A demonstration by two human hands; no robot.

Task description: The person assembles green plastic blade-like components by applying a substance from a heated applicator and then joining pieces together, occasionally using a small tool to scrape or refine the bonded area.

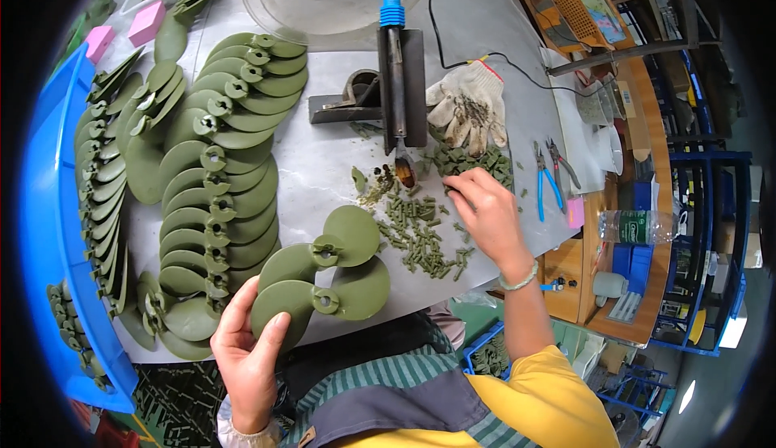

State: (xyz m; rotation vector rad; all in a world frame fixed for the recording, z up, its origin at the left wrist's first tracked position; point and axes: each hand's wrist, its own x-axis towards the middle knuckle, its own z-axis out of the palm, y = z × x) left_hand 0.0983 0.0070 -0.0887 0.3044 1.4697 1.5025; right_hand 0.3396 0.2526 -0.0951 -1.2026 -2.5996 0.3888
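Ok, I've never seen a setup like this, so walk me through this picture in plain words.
There's no robot here: a person works with two bare hands. The single picture comes from a wide fisheye camera worn on the head, looking down, so straight edges bend near the rim.

The left hand holds two green two-bladed parts, each with a notched hub in the middle. The right hand is beside the small green scraps, fingertips close together; whether they pinch anything, I can't tell.

On the grey table lie overlapping rows of similar parts, a soiled work glove and blue-handled pliers. A blue-handled tool points down toward the person. At the left is a blue bin.
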